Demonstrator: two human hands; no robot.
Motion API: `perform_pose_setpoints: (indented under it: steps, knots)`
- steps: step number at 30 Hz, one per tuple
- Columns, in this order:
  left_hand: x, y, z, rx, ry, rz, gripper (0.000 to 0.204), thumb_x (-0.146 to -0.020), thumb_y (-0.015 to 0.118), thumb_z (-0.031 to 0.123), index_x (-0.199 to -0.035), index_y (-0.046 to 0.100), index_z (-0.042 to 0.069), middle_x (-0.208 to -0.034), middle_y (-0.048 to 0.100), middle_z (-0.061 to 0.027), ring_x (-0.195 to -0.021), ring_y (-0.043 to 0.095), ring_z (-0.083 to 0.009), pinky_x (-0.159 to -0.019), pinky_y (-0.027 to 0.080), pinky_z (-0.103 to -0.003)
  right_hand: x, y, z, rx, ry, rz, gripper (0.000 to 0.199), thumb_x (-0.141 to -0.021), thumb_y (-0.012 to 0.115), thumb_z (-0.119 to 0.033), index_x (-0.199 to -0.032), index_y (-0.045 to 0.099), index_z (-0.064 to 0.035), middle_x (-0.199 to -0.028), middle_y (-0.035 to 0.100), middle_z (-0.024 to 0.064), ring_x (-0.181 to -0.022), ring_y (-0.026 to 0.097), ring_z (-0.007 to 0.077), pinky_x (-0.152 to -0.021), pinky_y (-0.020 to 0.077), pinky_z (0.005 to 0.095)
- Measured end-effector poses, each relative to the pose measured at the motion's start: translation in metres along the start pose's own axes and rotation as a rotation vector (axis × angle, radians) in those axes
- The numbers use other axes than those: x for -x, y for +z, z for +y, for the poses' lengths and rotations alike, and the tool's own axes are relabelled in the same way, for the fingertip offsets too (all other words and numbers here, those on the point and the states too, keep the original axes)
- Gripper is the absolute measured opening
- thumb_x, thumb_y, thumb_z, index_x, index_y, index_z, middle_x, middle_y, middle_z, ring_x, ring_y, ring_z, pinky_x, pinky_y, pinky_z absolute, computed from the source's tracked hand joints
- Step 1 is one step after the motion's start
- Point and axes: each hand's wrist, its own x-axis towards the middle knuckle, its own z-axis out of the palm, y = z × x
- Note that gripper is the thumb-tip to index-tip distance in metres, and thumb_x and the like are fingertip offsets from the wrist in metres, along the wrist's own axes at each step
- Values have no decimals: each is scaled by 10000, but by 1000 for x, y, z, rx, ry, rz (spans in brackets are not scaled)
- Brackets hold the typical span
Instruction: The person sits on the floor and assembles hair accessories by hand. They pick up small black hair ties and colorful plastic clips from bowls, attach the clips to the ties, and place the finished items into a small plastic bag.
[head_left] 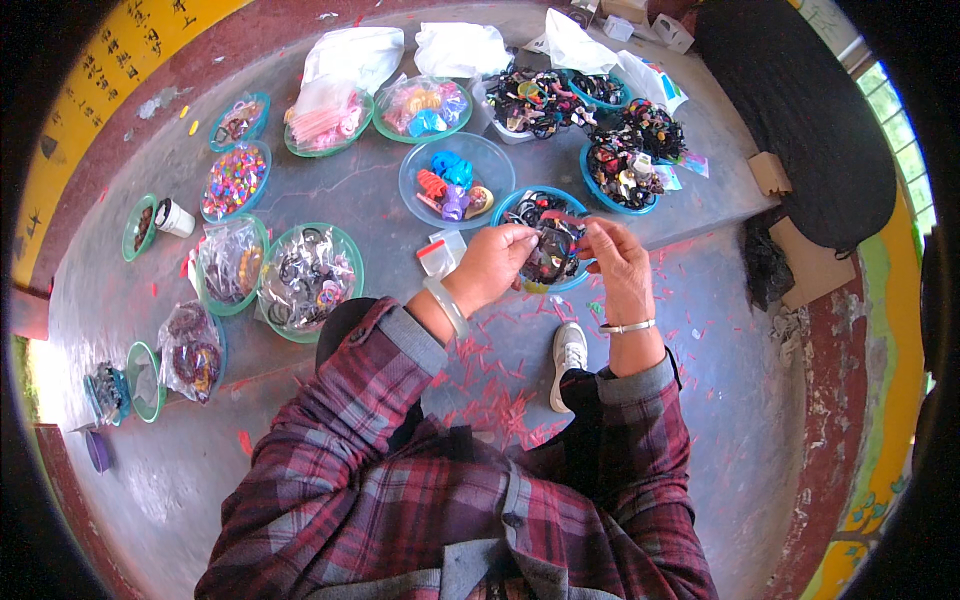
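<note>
Both my hands are raised over a blue basin (580, 282) of dark hair ties and small ornaments. Between them hangs what looks like a small clear plastic bag (552, 262) with a reddish strip along its top; its contents cannot be told from the basin behind. My left hand (492, 262) pinches its left side between thumb and fingers. At the right end of the strip, my right hand (620, 262) has its thumb and fingers closed. Beside my left hand lies another clear bag (437, 258) with a red strip.
Beyond my hands stands a clear basin (415, 190) with blue, red and purple hair claws. Basins of dark hair ties (625, 170) are at the right, and a basin of colourful beads (236, 180) at the left. Red scraps (510, 415) litter the floor around my shoe (569, 362).
</note>
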Motion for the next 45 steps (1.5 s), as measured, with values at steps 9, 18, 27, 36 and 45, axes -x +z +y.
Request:
perform_pose_setpoints:
  steps: [9,18,27,36,45]
  knots:
    - [1,6,14,376,-191,-72,237,-892,478,136,-1050,568,-16,-945,606,-63,-753,595,-118,-565,518,-235,-2,-8,23,-26,105,-45,200,-785,648,-108,-937,639,22,-756,615,18,-618,522,79,-557,413,201]
    - [-4,2,9,831,-289,-138,201,-882,495,91,-1040,545,-23,-1015,592,-92,-888,594,-168,-778,531,-295,-2,-12,21,-125,143,-90,183,-772,657,-75,-921,645,29,-784,642,47,-646,565,89,-587,448,204]
    - [-4,4,16,762,-303,-145,241,-879,522,139,-1060,548,-17,-996,599,-89,-861,597,-151,-768,526,-287,1,-10,18,-85,115,-93,183,-757,663,-48,-920,644,33,-765,634,33,-633,552,82,-604,447,198]
    - [-4,3,10,727,-235,-48,234,-888,514,178,-1004,576,-15,-938,612,-82,-836,605,-152,-730,534,-263,1,-7,14,420,-403,48,254,-662,702,-71,-912,666,-99,-1192,490,126,-1034,493,227,-861,412,341]
    - [-2,5,20,633,-250,-133,260,-896,499,189,-1029,575,-21,-929,608,-78,-824,605,-140,-721,536,-258,1,-4,16,648,-496,-44,271,-624,712,-94,-885,676,-159,-1340,354,189,-1284,255,366,-1007,280,433]
